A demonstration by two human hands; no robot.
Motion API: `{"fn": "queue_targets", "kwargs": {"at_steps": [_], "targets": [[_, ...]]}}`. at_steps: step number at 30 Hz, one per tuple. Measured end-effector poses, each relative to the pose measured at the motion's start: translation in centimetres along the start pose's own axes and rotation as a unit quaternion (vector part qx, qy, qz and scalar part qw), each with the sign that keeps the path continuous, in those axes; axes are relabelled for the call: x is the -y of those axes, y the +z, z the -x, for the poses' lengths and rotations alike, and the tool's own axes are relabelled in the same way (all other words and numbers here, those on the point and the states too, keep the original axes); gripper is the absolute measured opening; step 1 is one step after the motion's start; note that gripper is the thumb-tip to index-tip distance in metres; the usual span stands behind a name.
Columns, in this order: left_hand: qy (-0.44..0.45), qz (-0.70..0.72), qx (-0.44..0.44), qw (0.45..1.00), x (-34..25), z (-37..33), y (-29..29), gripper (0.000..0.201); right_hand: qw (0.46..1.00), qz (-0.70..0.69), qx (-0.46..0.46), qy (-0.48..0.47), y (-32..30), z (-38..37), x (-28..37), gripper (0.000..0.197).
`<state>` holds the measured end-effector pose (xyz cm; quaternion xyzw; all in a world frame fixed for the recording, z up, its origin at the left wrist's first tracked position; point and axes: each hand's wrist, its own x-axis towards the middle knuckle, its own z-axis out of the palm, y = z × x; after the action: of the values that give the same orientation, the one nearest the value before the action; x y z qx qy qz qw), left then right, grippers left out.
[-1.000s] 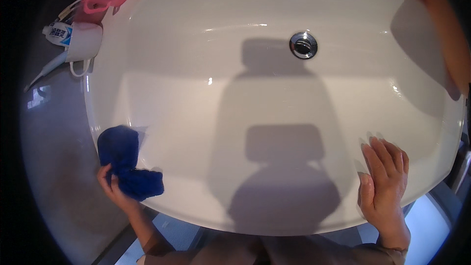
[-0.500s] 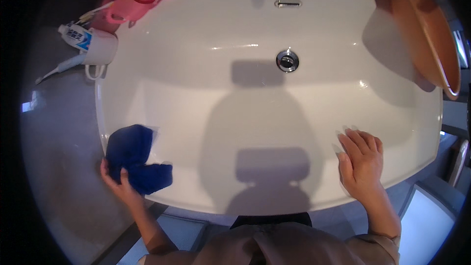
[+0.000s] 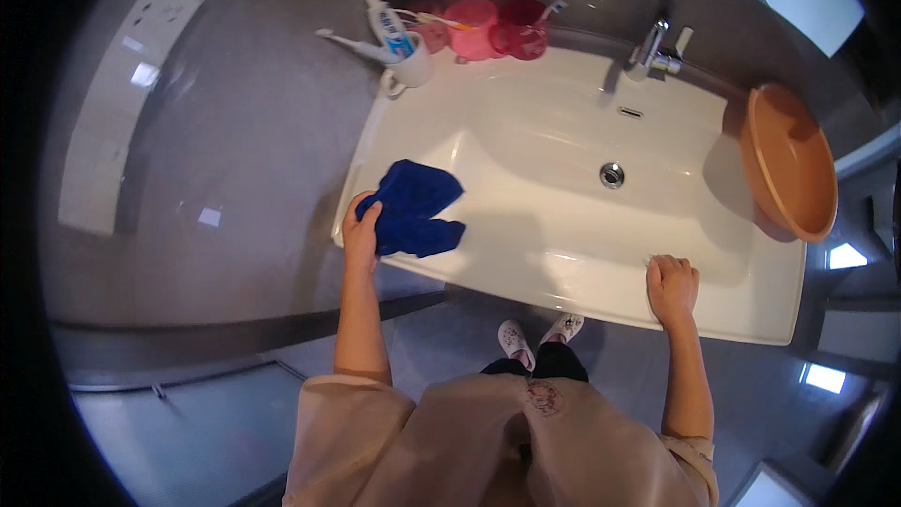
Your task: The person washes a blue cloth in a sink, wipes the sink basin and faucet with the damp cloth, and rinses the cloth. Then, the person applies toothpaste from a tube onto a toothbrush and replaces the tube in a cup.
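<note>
A dark blue cloth spreads in two loose flaps over the front left corner of the white washbasin. My left hand grips its left edge, with the thumb on top and the other fingers partly hidden beneath the cloth. Toward the front right of the basin, my right hand rests palm down on the sloping white surface. It holds nothing; its fingers are slightly bent, and their tips show only in part.
A chrome faucet stands behind the drain. An orange plastic bowl leans at the basin's right end. A white mug with toothpaste, a pink cup and a red cup line the back left rim.
The view has tilted and widened, so the faucet, floor and shoes now show. My left hand still grips the cloth. My right hand's fingers look more bent than before.
</note>
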<state>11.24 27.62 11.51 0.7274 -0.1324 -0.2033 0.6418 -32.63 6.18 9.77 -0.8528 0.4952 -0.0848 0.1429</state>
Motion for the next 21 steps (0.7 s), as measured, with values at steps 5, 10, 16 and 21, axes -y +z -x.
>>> {"fn": "queue_targets", "kwargs": {"at_steps": [5, 10, 16, 21], "targets": [[0.011, 0.178, -0.006, 0.984, -4.3, 2.5, -0.5, 0.029, 1.000, 0.011, 0.016, 0.008, -0.2, 0.2, 0.2, 0.032], [0.020, 0.308, 0.114, 0.944, -8.7, 4.2, 0.9, 0.024, 0.995, -0.091, -0.030, 0.019, 0.2, -0.1, -0.2, 0.026], [-0.052, 0.432, 0.214, 0.874, -11.9, 5.5, 3.1, 0.026, 0.891, -0.438, 0.096, -0.064, 2.0, -5.3, 5.7, 0.038], [-0.029, 0.448, 0.287, 0.846, -12.8, 7.2, 4.8, 0.027, 0.807, -0.515, 0.248, -0.148, 1.6, -7.8, 15.5, 0.070]]}}
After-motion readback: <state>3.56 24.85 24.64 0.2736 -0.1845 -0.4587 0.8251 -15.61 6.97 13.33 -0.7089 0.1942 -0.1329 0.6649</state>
